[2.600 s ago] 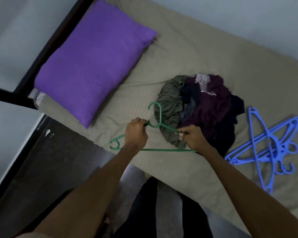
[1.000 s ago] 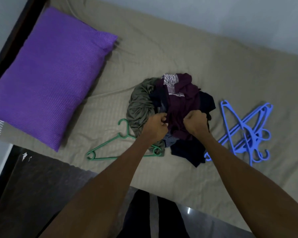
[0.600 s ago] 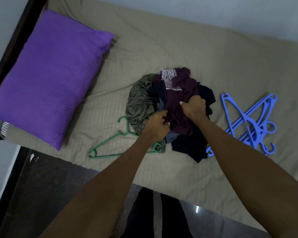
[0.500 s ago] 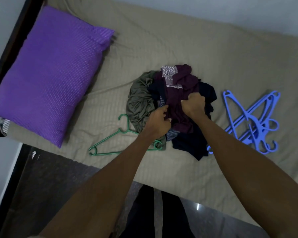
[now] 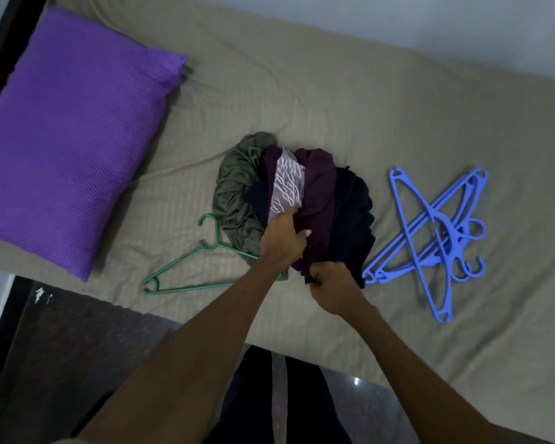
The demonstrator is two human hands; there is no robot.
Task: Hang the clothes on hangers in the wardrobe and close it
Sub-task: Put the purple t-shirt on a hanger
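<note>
On the bed (image 5: 350, 100), I start pulling one garment out of the pile.

My right hand (image 5: 332, 285) has dropped from the top of the clothes pile (image 5: 297, 203) to its near edge, fingers curled tight on a dark purple garment (image 5: 318, 200); my left hand (image 5: 282, 240) now lies on the heap, fingers tucked into the folds, and I cannot tell whether they grip. A pale printed patch has turned up on top. The green hanger (image 5: 202, 267) lies just left of the pile, the blue hangers (image 5: 430, 238) to its right. Nothing is hung yet; the wardrobe is out of view.
</note>
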